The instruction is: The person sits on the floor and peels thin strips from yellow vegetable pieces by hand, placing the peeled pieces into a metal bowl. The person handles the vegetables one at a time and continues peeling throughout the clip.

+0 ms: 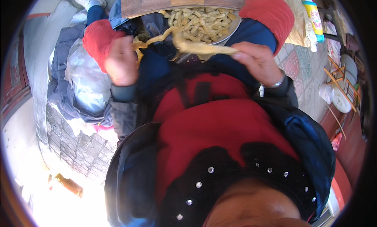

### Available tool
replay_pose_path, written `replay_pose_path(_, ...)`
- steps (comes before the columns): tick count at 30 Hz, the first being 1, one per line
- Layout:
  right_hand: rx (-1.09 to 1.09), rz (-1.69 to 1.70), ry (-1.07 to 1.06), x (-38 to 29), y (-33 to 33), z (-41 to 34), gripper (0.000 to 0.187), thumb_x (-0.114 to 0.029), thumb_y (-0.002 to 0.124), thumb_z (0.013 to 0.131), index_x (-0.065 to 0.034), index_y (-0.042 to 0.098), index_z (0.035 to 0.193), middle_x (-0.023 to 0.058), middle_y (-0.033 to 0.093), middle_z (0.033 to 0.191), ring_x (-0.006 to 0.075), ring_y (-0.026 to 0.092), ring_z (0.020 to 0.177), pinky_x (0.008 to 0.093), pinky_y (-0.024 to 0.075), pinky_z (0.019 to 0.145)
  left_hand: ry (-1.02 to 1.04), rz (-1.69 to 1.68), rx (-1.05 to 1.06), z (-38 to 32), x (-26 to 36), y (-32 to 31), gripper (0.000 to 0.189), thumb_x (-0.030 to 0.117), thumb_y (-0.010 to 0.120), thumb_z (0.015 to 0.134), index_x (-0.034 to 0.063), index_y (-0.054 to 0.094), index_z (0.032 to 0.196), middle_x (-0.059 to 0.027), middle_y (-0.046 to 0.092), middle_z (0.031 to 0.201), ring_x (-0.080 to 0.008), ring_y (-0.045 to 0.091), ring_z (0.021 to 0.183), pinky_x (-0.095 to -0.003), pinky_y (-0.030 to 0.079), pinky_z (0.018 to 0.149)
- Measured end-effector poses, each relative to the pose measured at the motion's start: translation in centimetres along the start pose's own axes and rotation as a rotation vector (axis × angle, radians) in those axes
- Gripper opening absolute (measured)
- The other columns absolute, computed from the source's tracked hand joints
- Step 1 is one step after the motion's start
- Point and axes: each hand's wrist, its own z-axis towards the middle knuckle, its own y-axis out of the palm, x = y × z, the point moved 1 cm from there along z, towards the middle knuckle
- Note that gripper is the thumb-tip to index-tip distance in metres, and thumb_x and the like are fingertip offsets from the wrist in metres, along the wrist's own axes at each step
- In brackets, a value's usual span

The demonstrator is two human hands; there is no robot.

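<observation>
My right hand (256, 62) pinches one end of a long, pale yellow food strip (203, 48) between thumb and fingers. The strip bends over the front of a basin and runs left as a thin, twisted length. My left hand (122, 62), blurred by motion, is closed around its left end; its fingertips are not clear. Beyond the strip, a white basin (235, 28) holds many short, pale yellow, knotted-looking pieces (203, 23). More yellow strips (139, 56) hang just beside my left hand.
A wooden board (153, 3) covers the basin's far side. Red cloths (269, 14) lie over both knees. On the left is a clear plastic bag (88, 76) on dark cloth. A yellow-and-blue bottle (313, 19) and a folding wooden rack (338, 82) are at right.
</observation>
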Motion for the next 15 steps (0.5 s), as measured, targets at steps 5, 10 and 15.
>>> replay_pose_path(5,-0.057,-0.121,-0.145,-0.3,5.0,4.1,0.013,-0.019,0.062,0.089,-0.0067,0.064,0.095,0.0150,0.063,0.081,0.0350,0.061,0.072,0.0390,0.0486,0.062,0.388,-0.245,-0.165,-1.0,7.6,3.1,0.027,0.017,0.060,0.088,-0.0018,0.062,0.106,-0.0182,0.062,0.102,-0.0366,0.059,0.096,-0.0431,0.046,0.088)
replay_pose_path(10,0.100,-0.049,-0.205,0.5,7.1,6.3,0.015,-0.025,0.062,0.087,-0.0105,0.063,0.091,0.0147,0.063,0.076,0.0362,0.062,0.071,0.0427,0.0484,0.061,0.092,-0.521,-0.472,-1.5,10.8,2.7,0.036,0.006,0.064,0.086,-0.0041,0.055,0.120,-0.0207,0.061,0.110,-0.0295,0.062,0.097,-0.0341,0.050,0.084)
replay_pose_path(15,-0.222,-0.084,-0.113,1.9,6.1,4.9,0.013,-0.018,0.066,0.085,-0.0076,0.063,0.092,0.0140,0.062,0.076,0.0332,0.063,0.075,0.0378,0.0491,0.064,-0.179,-0.675,-0.832,-2.6,7.8,3.2,0.029,0.001,0.057,0.091,-0.0028,0.055,0.120,-0.0161,0.065,0.098,-0.0231,0.064,0.089,-0.0319,0.051,0.079)
